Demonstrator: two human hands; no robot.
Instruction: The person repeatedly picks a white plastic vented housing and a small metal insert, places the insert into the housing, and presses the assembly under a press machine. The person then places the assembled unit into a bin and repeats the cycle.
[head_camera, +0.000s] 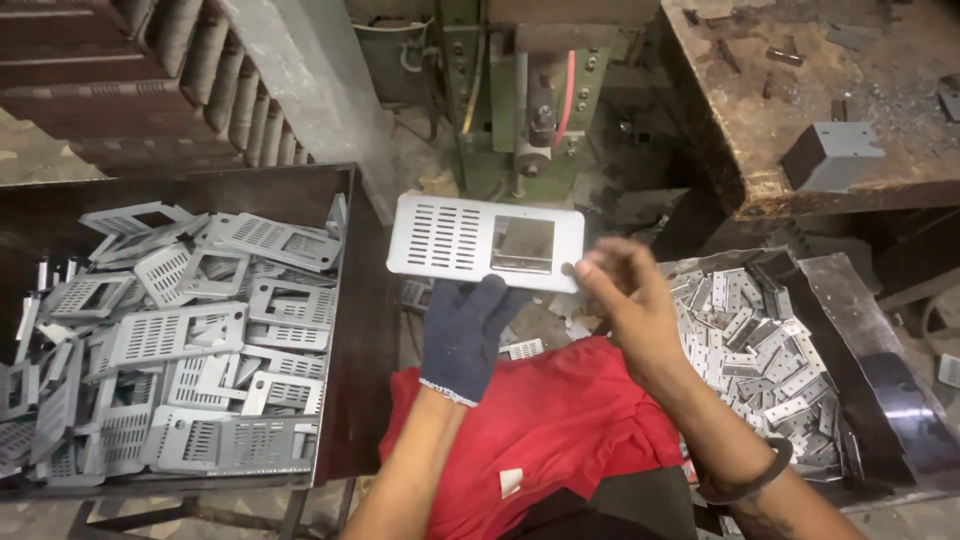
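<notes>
A flat grey metal plate (450, 238) with rows of slots and a square piece set in its window is held level in front of me. My left hand (468, 330), in a dark knitted glove, supports it from below at its near edge. My bare right hand (625, 292) pinches the plate's right near corner with its fingertips. The plate hangs just in front of a green press machine (520, 90).
A dark metal bin (345, 330) at the left holds several slotted plates. A tray (850, 320) at the right is full of small metal brackets. A red cloth (560, 430) lies over my lap. A rusty workbench (780, 130) stands at the back right.
</notes>
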